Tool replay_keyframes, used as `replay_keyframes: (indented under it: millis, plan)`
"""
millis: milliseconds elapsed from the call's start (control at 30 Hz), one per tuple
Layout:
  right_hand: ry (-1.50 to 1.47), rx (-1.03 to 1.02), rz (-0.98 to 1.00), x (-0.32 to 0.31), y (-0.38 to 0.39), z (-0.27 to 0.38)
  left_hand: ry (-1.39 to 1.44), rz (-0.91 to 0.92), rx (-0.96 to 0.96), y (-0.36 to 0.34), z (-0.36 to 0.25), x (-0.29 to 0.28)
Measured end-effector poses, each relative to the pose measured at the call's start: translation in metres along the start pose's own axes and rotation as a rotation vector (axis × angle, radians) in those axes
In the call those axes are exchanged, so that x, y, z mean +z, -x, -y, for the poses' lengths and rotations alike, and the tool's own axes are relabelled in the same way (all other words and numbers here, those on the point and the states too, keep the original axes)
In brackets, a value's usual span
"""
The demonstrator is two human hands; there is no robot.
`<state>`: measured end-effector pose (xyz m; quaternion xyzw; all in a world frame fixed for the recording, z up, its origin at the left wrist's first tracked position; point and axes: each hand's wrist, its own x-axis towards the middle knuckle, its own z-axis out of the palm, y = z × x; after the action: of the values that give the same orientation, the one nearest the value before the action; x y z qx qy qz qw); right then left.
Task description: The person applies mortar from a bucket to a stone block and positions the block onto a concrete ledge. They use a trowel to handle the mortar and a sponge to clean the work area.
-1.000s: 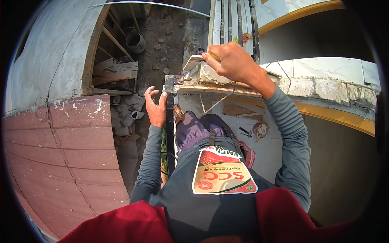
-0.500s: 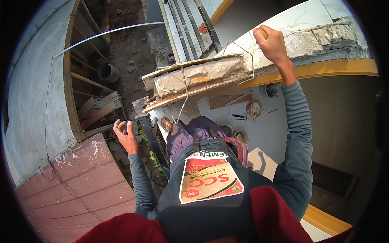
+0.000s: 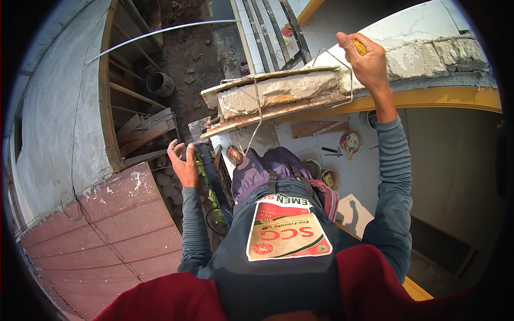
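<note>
My right hand [image 3: 369,61] is closed round a yellow-brown handle [image 3: 359,47]. Its thumb points up along the handle, and whatever the handle belongs to is hidden. That hand is above the right end of a rough mortar-topped ledge [image 3: 284,93]. Boards edge the ledge, and a bent wire tie [image 3: 259,109] loops over it. Past my hand, a marble-patterned tile [image 3: 396,24] meets the broken mortar edge. At the left, my left hand [image 3: 183,163] is held with thumb and fingers apart and nothing in it, near the ledge's left end.
Below, on the pale tiled floor, are a round mortar container [image 3: 351,141], a hammer-like tool [image 3: 332,152] and buckets [image 3: 331,178]. Red-brown roofing [image 3: 107,219] lies lower left. A pale pole [image 3: 160,37] crosses upper left. A bucket [image 3: 160,84] stands far below; dark metal bars [image 3: 270,35] run upward.
The view has shifted, so the surroundings appear farther right and higher. My right hand has turned slightly and moved a little nearer me, still on the handle. My left hand stays apart from things.
</note>
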<state>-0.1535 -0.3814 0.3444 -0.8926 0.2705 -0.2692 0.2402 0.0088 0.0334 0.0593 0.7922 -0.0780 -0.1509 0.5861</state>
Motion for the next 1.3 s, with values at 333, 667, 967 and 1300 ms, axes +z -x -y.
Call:
replay_keyframes:
  millis: [333, 667, 967, 1300]
  plan:
    - [-0.213, -0.096, 0.084, 0.080, 0.008, 0.066, -0.057, -0.060, -0.004, 0.022, -0.010, -0.001]
    - [-0.217, -0.083, 0.102, 0.083, 0.011, 0.067, -0.054, -0.117, -0.014, 0.037, 0.001, -0.010]
    - [-0.277, 0.136, -0.211, 0.022, 0.007, 0.009, -0.065, -0.071, 0.017, 0.025, -0.021, -0.011]
    - [-0.666, 0.334, -0.168, -0.053, 0.072, 0.002, 0.232, 0.382, 0.175, -0.019, -0.110, 0.025]
